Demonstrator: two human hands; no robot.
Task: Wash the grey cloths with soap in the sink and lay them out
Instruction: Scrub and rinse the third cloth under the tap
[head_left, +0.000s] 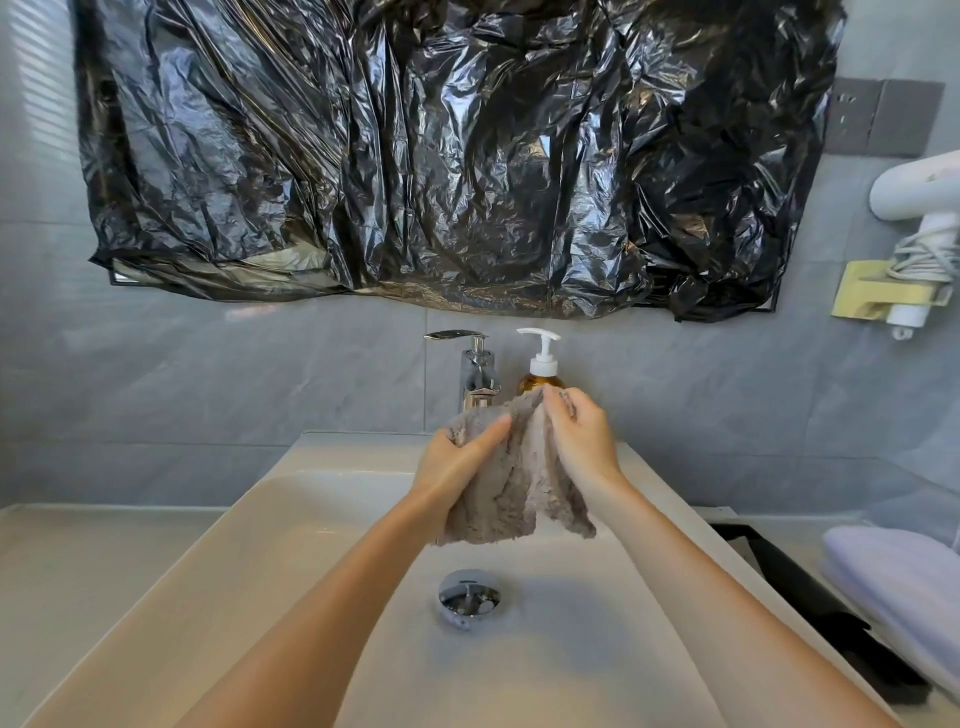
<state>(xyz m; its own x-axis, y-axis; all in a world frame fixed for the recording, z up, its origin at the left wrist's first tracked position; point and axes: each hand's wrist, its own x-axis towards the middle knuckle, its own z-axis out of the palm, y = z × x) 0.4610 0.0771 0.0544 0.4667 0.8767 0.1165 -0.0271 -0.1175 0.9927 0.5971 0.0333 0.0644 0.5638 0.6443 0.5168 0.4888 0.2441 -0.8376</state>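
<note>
The left hand (452, 462) and right hand (582, 441) both grasp the grey cloth (511, 488) above the white sink (322, 499), near its back edge, where a chrome tap (478, 371) and amber soap dispenser (540, 371) stand. Black plastic sheeting (441, 156) hangs on the grey-tiled wall (208, 374).

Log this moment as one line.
left grip: holds fluffy grey cloth | right grip: pinches its top edge | cloth: above white ceramic sink

Behind the sink (332, 457), faucet (478, 371) at left, soap bottle (540, 364) just beside it at right. Above the drain (469, 597), cloth (511, 483) between left hand (452, 462) and right hand (582, 441). On the counter (78, 561), right of the sink, folded towel (898, 577).
</note>
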